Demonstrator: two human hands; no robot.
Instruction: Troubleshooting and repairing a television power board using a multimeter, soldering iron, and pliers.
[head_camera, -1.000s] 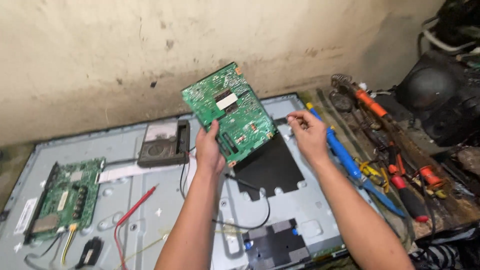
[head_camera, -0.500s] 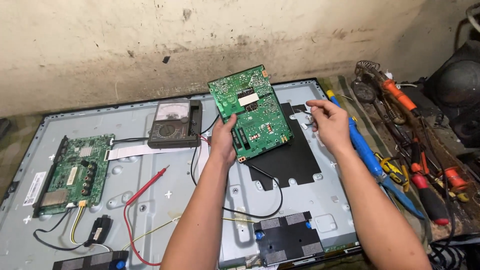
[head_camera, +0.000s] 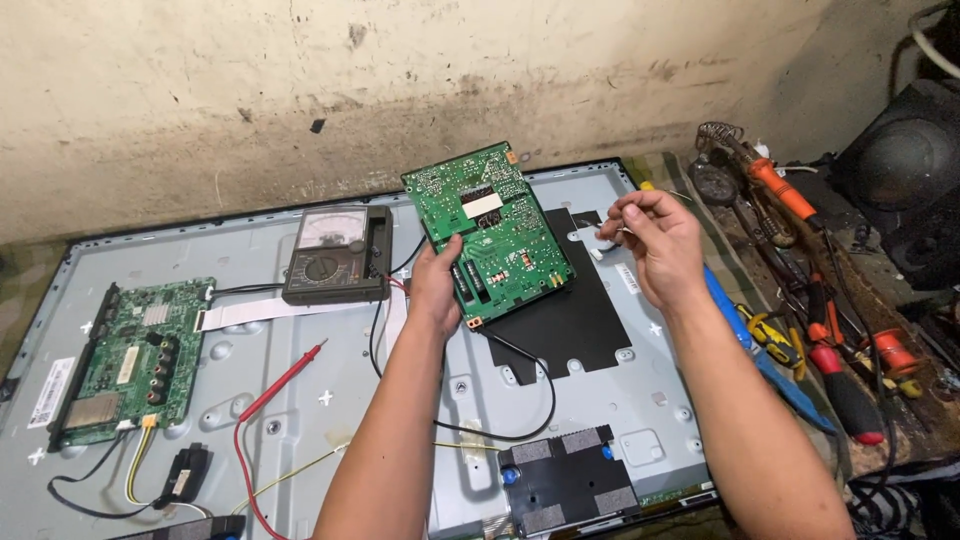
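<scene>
My left hand (head_camera: 437, 285) grips the lower left edge of a green circuit board (head_camera: 488, 230) and holds it tilted up, solder side toward me, above a black insulating sheet (head_camera: 560, 320) on the grey metal back panel (head_camera: 600, 400) of a flat screen. My right hand (head_camera: 655, 243) hovers just right of the board with thumb and forefinger pinched together on something small that I cannot make out. A black wire (head_camera: 530, 390) runs from the board's lower corner down over the panel.
An analog multimeter (head_camera: 337, 255) lies behind the left hand, its red probe (head_camera: 285, 375) on the panel. A second green board (head_camera: 125, 360) sits at the far left. Screwdrivers, pliers and a soldering iron (head_camera: 775, 190) crowd the right side. A black module (head_camera: 570, 480) lies near the front edge.
The view has swung so the scene sits lower and further right. The board stays tilted in my left hand; my right hand has drawn slightly back from it, fingers pinched.
</scene>
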